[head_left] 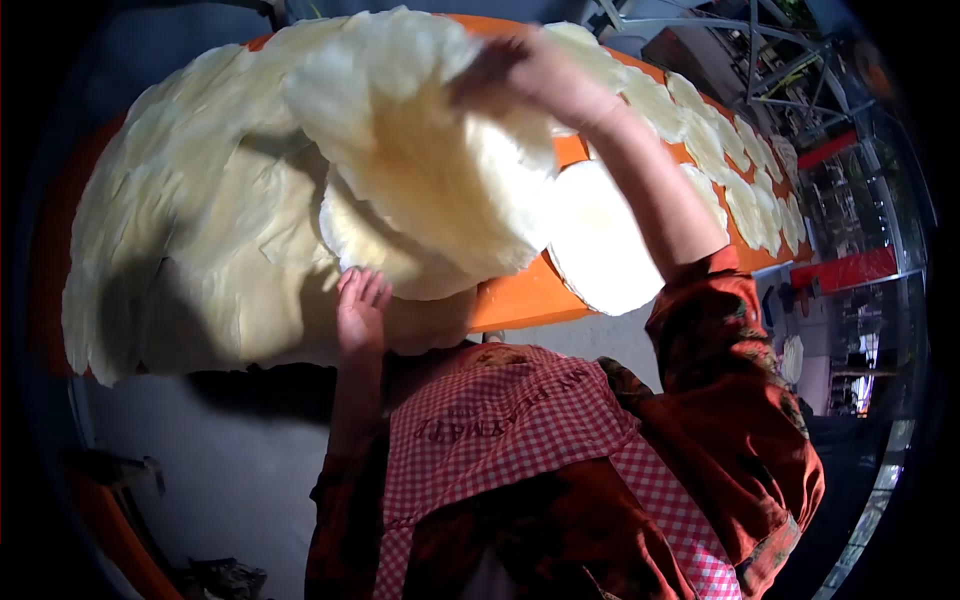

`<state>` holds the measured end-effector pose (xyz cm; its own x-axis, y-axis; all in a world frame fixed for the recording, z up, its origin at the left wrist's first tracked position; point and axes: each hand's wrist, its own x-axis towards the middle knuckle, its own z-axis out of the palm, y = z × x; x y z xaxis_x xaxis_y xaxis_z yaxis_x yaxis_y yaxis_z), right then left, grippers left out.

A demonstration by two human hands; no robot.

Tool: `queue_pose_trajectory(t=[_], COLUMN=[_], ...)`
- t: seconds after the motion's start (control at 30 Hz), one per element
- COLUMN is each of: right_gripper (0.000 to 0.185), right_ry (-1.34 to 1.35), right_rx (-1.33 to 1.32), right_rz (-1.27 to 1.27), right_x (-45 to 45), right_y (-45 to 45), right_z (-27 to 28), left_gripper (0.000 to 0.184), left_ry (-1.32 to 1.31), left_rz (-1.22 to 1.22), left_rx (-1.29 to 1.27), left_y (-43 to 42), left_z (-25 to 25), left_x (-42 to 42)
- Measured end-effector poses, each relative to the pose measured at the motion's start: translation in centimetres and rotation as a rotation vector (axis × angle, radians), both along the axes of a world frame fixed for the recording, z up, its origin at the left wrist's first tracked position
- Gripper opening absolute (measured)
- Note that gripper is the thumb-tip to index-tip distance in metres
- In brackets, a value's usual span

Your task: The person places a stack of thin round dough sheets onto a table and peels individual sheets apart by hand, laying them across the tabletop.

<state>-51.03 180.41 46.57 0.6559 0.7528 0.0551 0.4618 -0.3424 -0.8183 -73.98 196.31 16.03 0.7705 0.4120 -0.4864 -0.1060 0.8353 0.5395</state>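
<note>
A large, thin, pale round sheet like flatbread dough (440, 190) is tilted above a broad pile of similar overlapping sheets (200, 210). My right hand (530, 80) reaches over its upper right part, smeared by motion, so its grip cannot be made out. My left hand (362, 300) has its fingers apart at the near edge of a sheet lying below the tilted one. Nothing is clearly held in it. Just right of the tilted sheet lies a round stack of whiter sheets (605, 240).
An orange table (525, 298) carries the sheets. More rounds (745, 205) are spread along its right end. Metal framing (755, 55) stands behind at the upper right. A red-and-white checked apron (510, 410) and red sleeves are in the foreground.
</note>
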Motion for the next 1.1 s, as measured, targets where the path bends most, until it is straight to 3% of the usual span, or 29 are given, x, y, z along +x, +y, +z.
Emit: queue_pose_trajectory(t=[0.03,0.1,0.17,0.2,0.3,0.37,0.43,0.5,0.53,0.6,0.87,0.97,1.03,1.1], right_gripper=[0.019,0.017,0.030,0.035,0.051,0.058,0.057,0.061,0.063,0.065,0.055,0.057,0.055,0.055], right_ry=[0.058,0.076,0.137,0.212,0.816,1.156,1.195,1.215,1.223,1.228,1.092,1.051,1.067,1.058], right_rx=[0.128,0.046,-0.049,0.006,0.285,0.288,0.081,0.317,0.434,0.473,0.506,0.476,0.551,0.561], right_rz=[-0.062,-0.236,-0.374,-0.347,-0.241,-0.179,-0.248,-0.373,-0.438,-0.477,-0.804,-0.795,-0.764,-0.747], right_x=[1.4,2.3,4.3,5.2,4.7,3.9,1.1,-1.7,-2.7,-4.0,-4.8,-5.7,-4.6,-4.1], right_y=[-1.0,-3.5,-6.6,-8.0,-12.2,-15.6,-16.5,-15.1,-14.3,-12.7,-11.6,-11.8,-12.2,-12.1], right_z=[0.7,1.0,-3.0,-6.1,-17.5,-27.4,-30.6,-30.9,-30.8,-30.3,-30.2,-27.6,-30.3,-31.5], left_gripper=[0.039,0.037,0.039,0.040,0.035,0.028,0.027,0.036,0.038,0.046,0.038,0.040,0.043,0.044], left_ry=[-0.043,-0.155,-0.323,-0.336,-0.050,0.147,0.223,0.278,0.357,0.364,0.461,0.497,0.482,0.500], left_rz=[-0.052,-0.139,-0.158,-0.126,-0.130,-0.153,-0.120,-0.043,-0.001,0.078,-0.005,-0.041,-0.063,0.040], left_rx=[-0.089,-0.237,-0.200,-0.168,-0.063,-0.078,0.014,0.219,0.379,0.646,0.618,0.608,0.562,0.717], left_y=[-0.1,-0.5,-2.2,-2.2,-0.4,-0.6,-0.7,-0.5,-0.9,0.0,1.1,0.0,0.0,-0.5], left_z=[-0.3,0.0,4.7,4.0,-4.9,-5.1,-5.3,-5.4,-2.8,-2.4,-4.2,-3.2,-3.6,-4.4], left_x=[0.2,1.3,1.9,2.5,3.3,2.7,2.2,2.0,2.2,2.2,4.1,4.8,4.9,5.0])
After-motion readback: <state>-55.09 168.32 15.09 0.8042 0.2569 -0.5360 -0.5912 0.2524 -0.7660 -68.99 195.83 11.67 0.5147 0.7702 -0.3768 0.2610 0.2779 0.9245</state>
